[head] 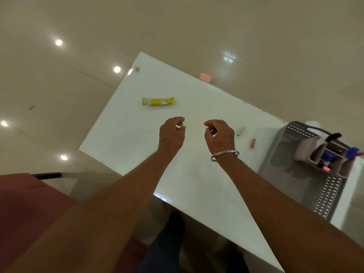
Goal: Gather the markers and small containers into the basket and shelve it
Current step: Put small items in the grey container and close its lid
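Your left hand (172,133) and right hand (219,134) hover side by side over the middle of the glossy white table (122,134). The fingers of both are loosely curled and hold nothing. A silver metal bangle (224,155) sits on your right wrist.

The flat yellow packet (158,101) lies above and left of your left hand, its long axis running almost straight left to right across the frame. The small silver tube (241,130) lies just right of your right hand, its axis leaning from lower left to upper right. The small pink tube (253,143) lies a little lower and further right, near upright in the frame.

The grey perforated plastic basket (327,192) stands at the right edge, its long axis running top to bottom. A beige compartmented organiser (307,152) sits inside it, holding blue-capped markers (352,151) that tip toward the right.
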